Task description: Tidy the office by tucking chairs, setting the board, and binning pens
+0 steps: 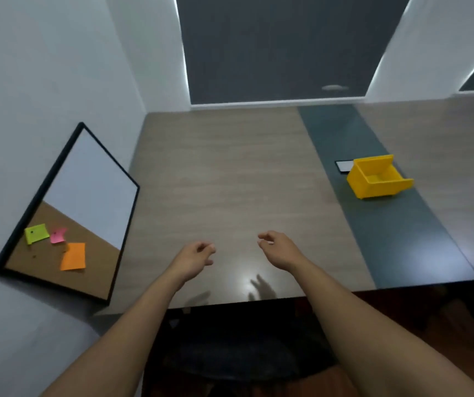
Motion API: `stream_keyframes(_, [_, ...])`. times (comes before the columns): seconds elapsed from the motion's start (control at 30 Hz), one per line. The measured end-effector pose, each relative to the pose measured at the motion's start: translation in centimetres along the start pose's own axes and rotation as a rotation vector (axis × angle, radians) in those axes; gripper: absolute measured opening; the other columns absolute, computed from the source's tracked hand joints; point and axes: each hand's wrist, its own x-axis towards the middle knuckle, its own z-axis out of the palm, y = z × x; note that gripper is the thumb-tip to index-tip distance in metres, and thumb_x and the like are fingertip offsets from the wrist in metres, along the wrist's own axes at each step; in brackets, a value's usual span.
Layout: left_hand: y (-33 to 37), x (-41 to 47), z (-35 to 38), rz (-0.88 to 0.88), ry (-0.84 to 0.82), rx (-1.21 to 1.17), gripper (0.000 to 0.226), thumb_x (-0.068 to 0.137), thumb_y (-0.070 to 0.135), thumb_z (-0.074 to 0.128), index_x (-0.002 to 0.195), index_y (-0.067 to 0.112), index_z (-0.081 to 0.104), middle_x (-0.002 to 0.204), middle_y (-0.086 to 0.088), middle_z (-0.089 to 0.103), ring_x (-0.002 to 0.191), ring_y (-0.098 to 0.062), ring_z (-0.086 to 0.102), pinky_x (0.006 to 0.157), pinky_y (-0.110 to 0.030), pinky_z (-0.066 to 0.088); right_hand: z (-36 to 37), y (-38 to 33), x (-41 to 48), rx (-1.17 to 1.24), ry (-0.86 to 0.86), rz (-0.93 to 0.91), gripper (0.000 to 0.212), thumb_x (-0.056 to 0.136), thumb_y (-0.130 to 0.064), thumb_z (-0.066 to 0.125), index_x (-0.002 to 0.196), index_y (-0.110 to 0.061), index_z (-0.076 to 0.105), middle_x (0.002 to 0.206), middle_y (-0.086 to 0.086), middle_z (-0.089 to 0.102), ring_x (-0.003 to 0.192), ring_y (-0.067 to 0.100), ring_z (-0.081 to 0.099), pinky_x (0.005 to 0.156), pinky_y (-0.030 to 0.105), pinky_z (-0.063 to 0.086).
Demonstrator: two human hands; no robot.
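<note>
Hovering over desk [230,173]: left hand [194,257], right hand [277,249], both empty, fingers loosely curled; yellow bin [376,177] far right of right hand; board [67,213] left of left hand.

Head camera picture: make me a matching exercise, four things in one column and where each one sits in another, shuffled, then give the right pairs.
Things:
1. board
2. yellow bin
3. orange note
4. left hand

Places:
A. on the table's dark strip
B. pinned on the cork part
C. leaning against the left wall
D. above the table's near edge, holding nothing

Pairs: 1-C, 2-A, 3-B, 4-D
</note>
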Motion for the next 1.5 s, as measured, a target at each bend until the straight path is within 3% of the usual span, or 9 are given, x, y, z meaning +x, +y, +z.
stream_keyframes(0.13, [3.0,-2.5,7.3,0.06,-0.088,0.063,0.019,0.107,0.033,0.057,0.117,0.022,0.069,0.13,0.0,0.072,0.104,-0.019,0.077,0.076,-0.028,0.048,-4.7,6.1,-4.8,0.031,0.062,0.044,0.038,0.103,-0.031,0.058,0.134,-0.012,0.067,0.139,0.004,0.067,0.131,0.021,0.061,0.111,0.035,0.047])
stream_keyframes(0.3, [5.9,-6.4,16.9,0.126,-0.185,0.154,0.028,0.109,0.035,0.054,0.126,0.017,0.068,0.13,0.004,0.072,0.103,-0.015,0.076,0.08,-0.031,0.049,-10.4,13.7,-11.6,0.072,0.153,0.094,0.037,0.103,-0.033,0.057,0.133,-0.015,0.068,0.135,0.003,0.068,0.128,0.021,0.062,0.104,0.03,0.045])
stream_keyframes(0.57, [9.8,-10.8,33.2,0.211,-0.332,0.268,0.021,0.11,0.036,0.052,0.121,0.027,0.068,0.128,0.009,0.074,0.105,-0.015,0.077,0.083,-0.033,0.053,-17.9,27.5,-24.0,0.189,0.3,0.242,0.036,0.105,-0.034,0.054,0.134,-0.018,0.068,0.135,0.001,0.068,0.126,0.022,0.062,0.101,0.032,0.048])
stream_keyframes(0.77, [12.1,-14.5,45.3,0.246,-0.526,0.411,0.033,0.111,0.037,0.049,0.136,0.022,0.064,0.131,0.008,0.073,0.11,-0.016,0.075,0.093,-0.038,0.057,-21.0,37.4,-33.1,0.316,0.409,0.39,0.031,0.108,-0.036,0.049,0.132,-0.025,0.066,0.124,-0.005,0.065,0.095,0.012,0.062,0.076,0.027,0.048])
stream_keyframes(0.93, [14.2,-16.6,54.6,0.288,-0.692,0.568,0.032,0.11,0.041,0.05,0.135,0.028,0.064,0.13,0.011,0.073,0.109,-0.012,0.076,0.105,-0.045,0.056,-22.4,44.1,-39.6,0.449,0.543,0.489,0.031,0.108,-0.037,0.05,0.131,-0.025,0.067,0.125,-0.005,0.063,0.111,0.015,0.062,0.092,0.031,0.052])
stream_keyframes(1.13, [15.8,-19.3,67.5,0.343,-0.894,0.697,0.032,0.109,0.043,0.053,0.135,0.03,0.066,0.125,0.014,0.075,0.105,-0.007,0.077,0.098,-0.038,0.058,-23.9,52.3,-47.6,0.549,0.657,0.634,0.036,0.11,-0.039,0.049,0.134,-0.019,0.066,0.135,0.001,0.065,0.113,0.021,0.062,0.095,0.036,0.049])
stream_keyframes(1.23, [16.5,-21.0,74.6,0.344,-1.0,0.738,0.03,0.109,0.041,0.053,0.133,0.029,0.066,0.124,0.011,0.076,0.105,-0.009,0.077,0.1,-0.039,0.057,-25.2,56.4,-51.5,0.587,0.726,0.731,0.043,0.108,-0.036,0.049,0.121,-0.001,0.071,0.128,0.021,0.07,0.118,0.038,0.065,0.103,0.046,0.052])
stream_keyframes(1.33, [16.9,-22.5,81.8,0.358,-1.092,0.793,0.03,0.109,0.041,0.053,0.133,0.028,0.067,0.126,0.01,0.076,0.105,-0.011,0.078,0.103,-0.041,0.057,-26.3,60.0,-55.1,0.633,0.84,0.826,0.036,0.105,-0.028,0.053,0.106,0.002,0.075,0.113,0.023,0.075,0.111,0.037,0.07,0.099,0.045,0.055])
stream_keyframes(1.5, [17.3,-25.8,93.2,0.392,-1.241,0.918,0.032,0.108,0.043,0.054,0.133,0.029,0.068,0.124,0.013,0.076,0.107,-0.012,0.076,0.104,-0.044,0.057,-27.4,63.7,-61.9,0.672,0.99,0.985,0.027,0.105,-0.024,0.056,0.114,-0.01,0.078,0.118,0.009,0.077,0.108,0.023,0.069,0.084,0.027,0.048])
